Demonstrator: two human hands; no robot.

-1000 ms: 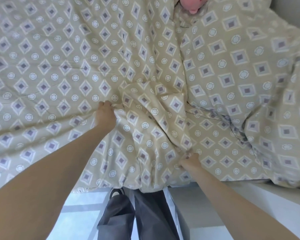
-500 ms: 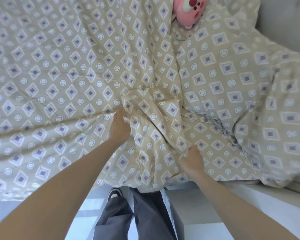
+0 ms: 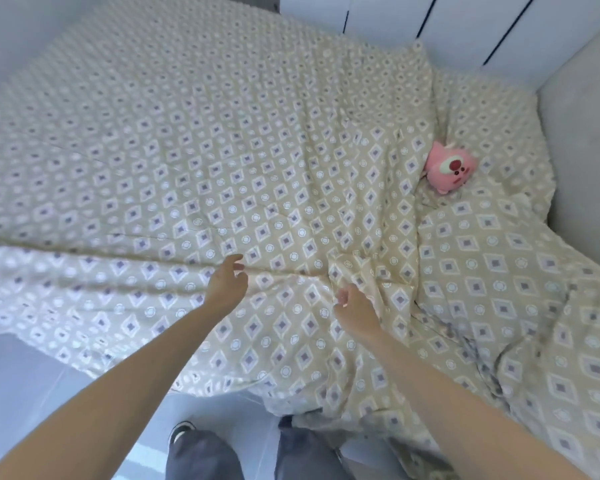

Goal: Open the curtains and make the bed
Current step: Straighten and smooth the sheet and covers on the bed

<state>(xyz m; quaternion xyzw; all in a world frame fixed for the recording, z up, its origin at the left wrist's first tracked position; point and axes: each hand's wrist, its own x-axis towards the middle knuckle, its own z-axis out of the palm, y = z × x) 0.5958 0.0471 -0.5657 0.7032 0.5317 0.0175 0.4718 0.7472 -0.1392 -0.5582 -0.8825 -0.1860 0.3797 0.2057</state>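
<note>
A beige duvet with a purple diamond and circle pattern lies spread over the bed, its near edge hanging off the side. It bunches into folds near the middle right. My left hand hovers just above the duvet with loosely spread fingers and holds nothing. My right hand is beside the bunched folds, fingers relaxed and empty. A matching pillow lies at the right. No curtains are in view.
A pink plush toy lies between the duvet's top edge and the pillows. A pale padded headboard stands at the right, white wardrobe doors behind the bed. My legs and a shoe stand on the pale floor below.
Both hands have let go of the duvet folds they gripped and lifted off them. The view has pulled back and up, now showing the whole bed.
</note>
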